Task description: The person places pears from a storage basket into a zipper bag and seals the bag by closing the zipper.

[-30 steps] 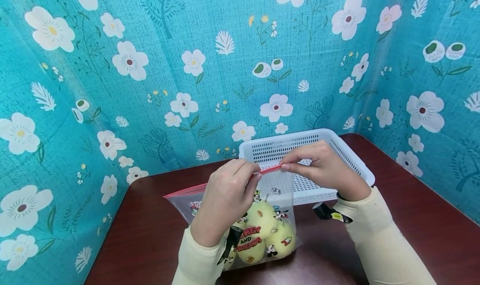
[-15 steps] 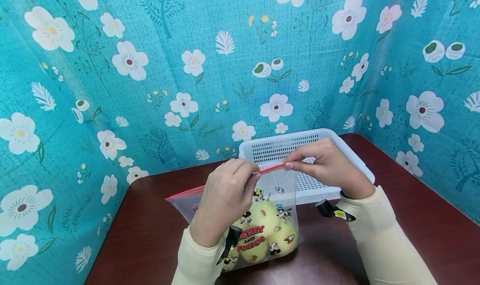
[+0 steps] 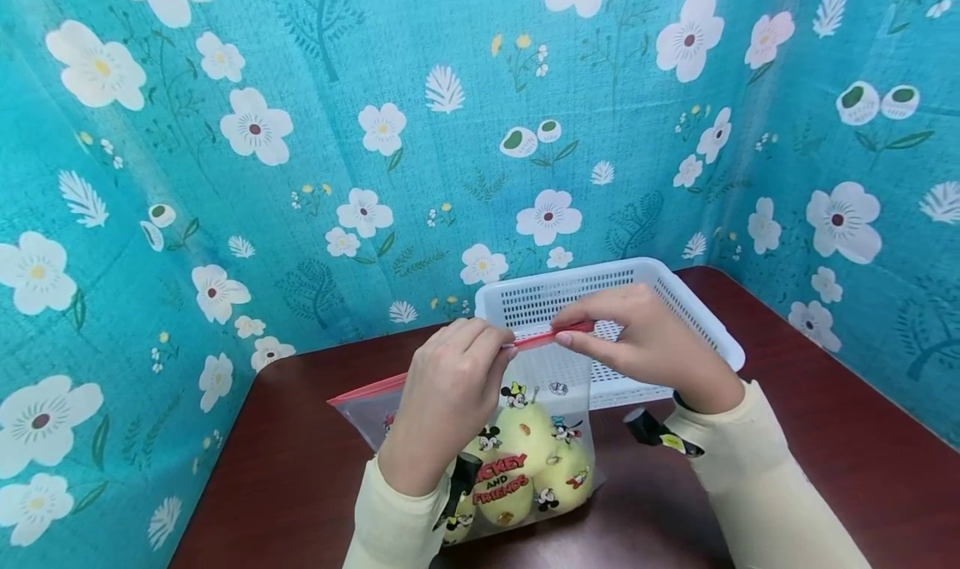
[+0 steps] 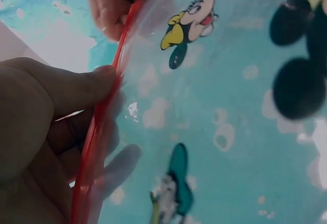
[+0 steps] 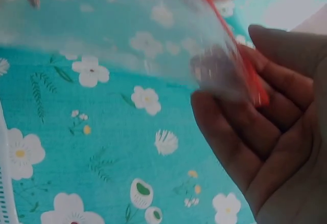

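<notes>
A clear zip-lock bag (image 3: 558, 373) with cartoon prints and a red zip edge stands on the table, holding several pale yellow round things that look like fruit (image 3: 521, 436). My left hand (image 3: 450, 386) pinches the red edge near its middle; in the left wrist view, its thumb (image 4: 97, 83) lies on the strip with the fingers behind the film. Nearer the bag's right corner, my right hand (image 3: 637, 340) holds the same strip between thumb and fingers. The right wrist view shows fingers (image 5: 230, 132) behind the red end. My left forearm hides the bag's lower left.
A pale blue perforated plastic basket (image 3: 708, 319) stands behind the bag at the right back of the dark red-brown table (image 3: 300, 452). Teal flowered cloth (image 3: 300, 219) hangs around the table's back and sides.
My right hand first shifts slightly right along the red edge, then back left, so a short end of the strip now shows beyond its fingertips. The left hand stays almost still.
</notes>
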Action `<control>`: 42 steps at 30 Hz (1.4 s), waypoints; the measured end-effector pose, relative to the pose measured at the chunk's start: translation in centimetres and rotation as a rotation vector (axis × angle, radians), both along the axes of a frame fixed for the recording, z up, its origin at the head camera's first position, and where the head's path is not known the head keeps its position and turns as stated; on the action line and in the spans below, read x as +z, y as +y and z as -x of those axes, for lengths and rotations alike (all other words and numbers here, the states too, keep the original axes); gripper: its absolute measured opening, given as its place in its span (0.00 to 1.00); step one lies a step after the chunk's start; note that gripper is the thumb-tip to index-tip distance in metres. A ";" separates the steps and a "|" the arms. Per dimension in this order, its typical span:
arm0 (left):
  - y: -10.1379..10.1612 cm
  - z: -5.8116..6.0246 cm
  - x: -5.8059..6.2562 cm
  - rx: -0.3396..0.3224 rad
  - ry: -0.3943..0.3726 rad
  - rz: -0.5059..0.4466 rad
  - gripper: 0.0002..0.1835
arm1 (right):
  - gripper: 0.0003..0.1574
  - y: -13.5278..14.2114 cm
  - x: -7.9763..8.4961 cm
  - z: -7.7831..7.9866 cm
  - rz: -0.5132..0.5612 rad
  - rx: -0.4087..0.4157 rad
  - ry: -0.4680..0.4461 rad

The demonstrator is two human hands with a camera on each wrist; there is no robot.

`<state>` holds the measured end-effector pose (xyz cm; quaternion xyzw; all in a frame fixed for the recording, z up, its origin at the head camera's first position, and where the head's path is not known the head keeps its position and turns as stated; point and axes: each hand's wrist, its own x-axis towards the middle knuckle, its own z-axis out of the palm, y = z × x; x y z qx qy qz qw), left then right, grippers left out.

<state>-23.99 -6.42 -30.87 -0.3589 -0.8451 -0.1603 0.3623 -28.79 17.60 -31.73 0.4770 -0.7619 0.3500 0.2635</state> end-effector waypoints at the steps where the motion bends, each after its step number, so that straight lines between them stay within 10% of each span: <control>1: 0.0 0.0 0.0 -0.004 0.002 0.003 0.04 | 0.15 -0.4 0.0 -0.3 -0.006 -0.008 0.024; 23: 0.5 -0.1 -0.2 -0.121 0.040 0.006 0.05 | 0.11 -1.0 0.2 -1.3 -0.073 0.018 0.123; 42: 0.0 -0.4 0.1 -0.089 0.039 0.025 0.07 | 0.08 -0.4 0.4 -1.3 -0.077 0.027 0.117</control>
